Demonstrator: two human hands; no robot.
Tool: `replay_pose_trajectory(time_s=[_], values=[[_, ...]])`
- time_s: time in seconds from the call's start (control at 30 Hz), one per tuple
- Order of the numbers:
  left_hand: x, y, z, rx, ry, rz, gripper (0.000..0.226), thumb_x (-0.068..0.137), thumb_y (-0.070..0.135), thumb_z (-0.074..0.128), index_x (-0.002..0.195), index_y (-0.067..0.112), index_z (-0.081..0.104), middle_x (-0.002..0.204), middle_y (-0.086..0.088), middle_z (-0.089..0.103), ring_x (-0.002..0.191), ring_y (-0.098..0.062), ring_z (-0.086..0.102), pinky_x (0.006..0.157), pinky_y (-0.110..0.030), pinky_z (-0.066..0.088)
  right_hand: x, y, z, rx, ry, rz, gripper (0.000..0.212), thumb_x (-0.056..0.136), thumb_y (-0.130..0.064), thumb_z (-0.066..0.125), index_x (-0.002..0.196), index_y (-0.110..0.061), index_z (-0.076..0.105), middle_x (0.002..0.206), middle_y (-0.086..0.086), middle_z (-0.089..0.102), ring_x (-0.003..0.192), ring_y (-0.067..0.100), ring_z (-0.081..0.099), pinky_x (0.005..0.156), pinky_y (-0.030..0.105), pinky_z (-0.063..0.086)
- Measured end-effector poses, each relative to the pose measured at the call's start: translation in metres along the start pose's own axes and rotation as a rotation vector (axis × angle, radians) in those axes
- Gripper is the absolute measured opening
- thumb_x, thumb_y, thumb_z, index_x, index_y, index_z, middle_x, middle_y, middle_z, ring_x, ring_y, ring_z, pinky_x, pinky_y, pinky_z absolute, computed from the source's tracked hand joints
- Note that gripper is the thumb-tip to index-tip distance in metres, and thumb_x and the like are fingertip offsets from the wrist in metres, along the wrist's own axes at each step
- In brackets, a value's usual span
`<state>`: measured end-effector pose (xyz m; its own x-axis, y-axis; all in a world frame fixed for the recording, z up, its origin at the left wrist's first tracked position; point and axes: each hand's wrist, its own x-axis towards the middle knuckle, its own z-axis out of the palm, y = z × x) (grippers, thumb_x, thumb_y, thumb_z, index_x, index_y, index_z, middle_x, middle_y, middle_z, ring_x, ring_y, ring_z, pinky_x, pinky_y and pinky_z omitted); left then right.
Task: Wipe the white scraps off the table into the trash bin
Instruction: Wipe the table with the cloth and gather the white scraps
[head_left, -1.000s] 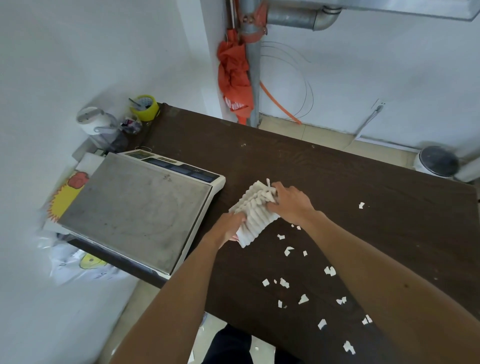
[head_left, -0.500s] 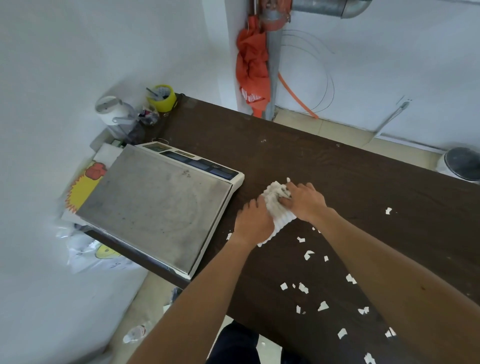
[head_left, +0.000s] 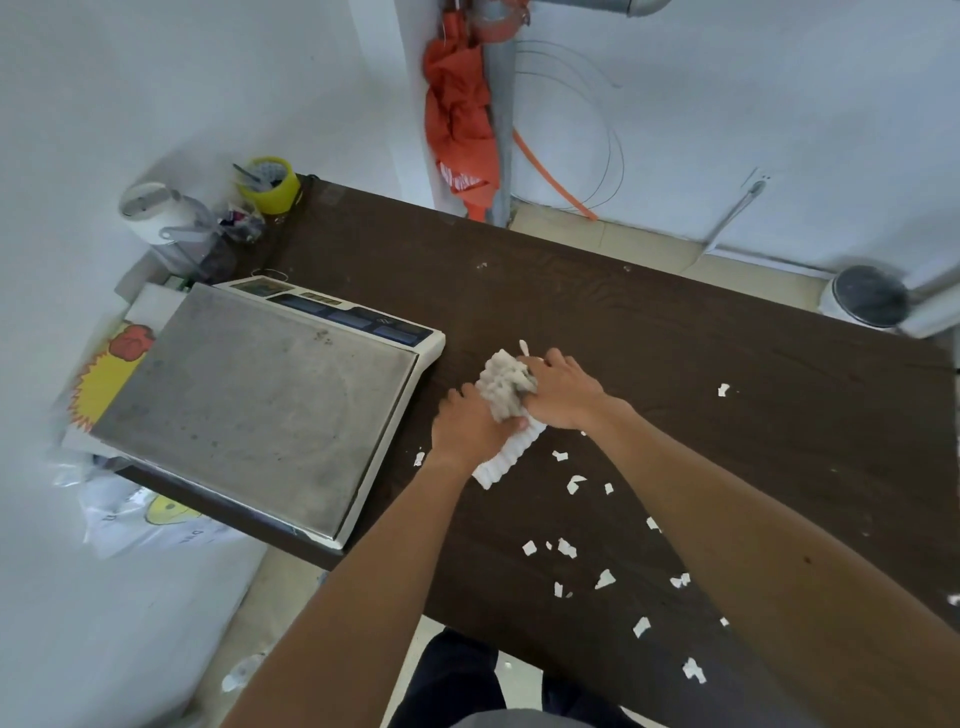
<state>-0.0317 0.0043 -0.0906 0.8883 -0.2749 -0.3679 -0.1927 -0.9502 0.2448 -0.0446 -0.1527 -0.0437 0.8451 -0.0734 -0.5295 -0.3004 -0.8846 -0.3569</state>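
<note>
grip: left hand (head_left: 467, 423) and right hand (head_left: 563, 389) both closed on a white ribbed cloth (head_left: 506, 410), bunching it into a wad
cloth: on the bench (head_left: 675, 338), just right of the weighing scale (head_left: 260, 410)
scraps: white scraps (head_left: 571, 519) scattered on the bench right of and nearer than the hands, one stray (head_left: 723, 389) well apart
bin: trash bin (head_left: 865, 304) on the floor past the far right end of the bench
step: prepping the wiper, sweep not started (judgement)
next: press the wad flat, gather the scraps, push them off the bench edge toward the bin
</note>
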Motion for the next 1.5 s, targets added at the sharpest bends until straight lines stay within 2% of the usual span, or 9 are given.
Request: replay_pose_trajectory(time_s=[0.2, 0.4, 0.5, 0.57, 0.77, 0.97, 1.23, 1.37, 1.5], values=[[-0.011, 0.010, -0.002, -0.095, -0.082, -0.084, 0.089, 0.083, 0.071, 0.063, 0.139, 0.005, 0.045, 0.132, -0.016, 0.054, 0.123, -0.032, 0.053, 0.095, -0.040, 0.046, -0.021, 0.012, -0.001, 0.025, -0.037, -0.069, 0.067, 0.092, -0.032, 0.050, 0.154, -0.027, 0.027, 0.148, 0.004, 0.040, 0.136, 0.028, 0.038, 0.109, 0.046, 0.036], [-0.041, 0.015, -0.003, -0.059, 0.046, -0.091, 0.062, 0.093, 0.051, 0.065, 0.127, 0.002, 0.049, 0.126, -0.016, 0.060, 0.114, -0.030, 0.061, 0.094, -0.039, 0.053, -0.041, 0.015, 0.002, 0.001, 0.011, -0.168, 0.066, 0.092, -0.031, 0.053, 0.153, -0.025, 0.029, 0.148, 0.002, 0.045, 0.133, 0.027, 0.045, 0.103, 0.042, 0.040], [-0.063, 0.006, -0.008, 0.030, 0.139, -0.106, 0.053, 0.095, 0.046, 0.064, 0.125, 0.005, 0.049, 0.122, -0.012, 0.060, 0.110, -0.025, 0.063, 0.089, -0.035, 0.054, -0.046, 0.005, 0.009, -0.051, 0.060, -0.267, 0.069, 0.092, -0.025, 0.057, 0.153, -0.022, 0.026, 0.143, 0.006, 0.045, 0.122, 0.032, 0.054, 0.092, 0.041, 0.045], [-0.078, -0.003, -0.009, 0.113, 0.207, -0.106, 0.053, 0.094, 0.047, 0.066, 0.125, 0.008, 0.048, 0.122, -0.009, 0.059, 0.110, -0.023, 0.062, 0.086, -0.033, 0.054, -0.051, -0.008, 0.017, -0.086, 0.126, -0.330, 0.075, 0.089, -0.017, 0.062, 0.153, -0.021, 0.023, 0.140, 0.008, 0.042, 0.114, 0.034, 0.059, 0.084, 0.041, 0.048], [-0.112, -0.045, -0.009, 0.151, 0.281, -0.136, 0.044, 0.093, 0.039, 0.069, 0.121, 0.012, 0.049, 0.120, -0.010, 0.060, 0.111, -0.027, 0.063, 0.090, -0.036, 0.055, -0.062, -0.057, 0.043, -0.328, 0.322, -0.582, 0.097, 0.079, -0.006, 0.072, 0.156, -0.018, 0.013, 0.162, 0.010, 0.016, 0.132, 0.031, 0.042, 0.101, 0.045, 0.044], [-0.141, -0.072, 0.003, 0.133, 0.312, -0.121, 0.038, 0.095, 0.030, 0.064, 0.122, 0.006, 0.051, 0.120, -0.014, 0.060, 0.107, -0.027, 0.064, 0.090, -0.035, 0.056, -0.063, -0.104, 0.065, -0.477, 0.292, -0.668, 0.099, 0.083, -0.002, 0.067, 0.158, -0.027, 0.007, 0.166, 0.011, 0.000, 0.123, 0.031, 0.048, 0.094, 0.043, 0.046], [-0.150, -0.088, 0.013, 0.222, 0.285, -0.068, 0.037, 0.099, 0.032, 0.051, 0.126, 0.006, 0.052, 0.119, -0.014, 0.062, 0.107, -0.027, 0.062, 0.095, -0.035, 0.053, -0.071, -0.124, 0.080, -0.367, 0.330, -0.583, 0.089, 0.082, -0.005, 0.068, 0.154, -0.006, 0.014, 0.150, 0.017, 0.030, 0.102, 0.026, 0.058, 0.083, 0.037, 0.053], [-0.150, -0.089, 0.014, 0.154, 0.302, -0.043, 0.038, 0.095, 0.034, 0.060, 0.122, 0.010, 0.052, 0.116, -0.012, 0.062, 0.105, -0.026, 0.063, 0.094, -0.034, 0.052, -0.074, -0.103, 0.092, -0.440, 0.338, -0.592, 0.081, 0.073, -0.010, 0.075, 0.143, -0.010, 0.033, 0.118, 0.010, 0.055, 0.093, 0.026, 0.060, 0.075, 0.037, 0.050], [-0.150, -0.090, 0.016, 0.125, 0.308, -0.013, 0.040, 0.094, 0.036, 0.060, 0.124, 0.011, 0.051, 0.116, -0.012, 0.062, 0.106, -0.026, 0.062, 0.093, -0.034, 0.052, -0.076, -0.099, 0.092, -0.543, 0.280, -0.590, 0.090, 0.076, -0.013, 0.072, 0.153, -0.016, 0.025, 0.116, 0.010, 0.056, 0.092, 0.027, 0.060, 0.071, 0.038, 0.052]])
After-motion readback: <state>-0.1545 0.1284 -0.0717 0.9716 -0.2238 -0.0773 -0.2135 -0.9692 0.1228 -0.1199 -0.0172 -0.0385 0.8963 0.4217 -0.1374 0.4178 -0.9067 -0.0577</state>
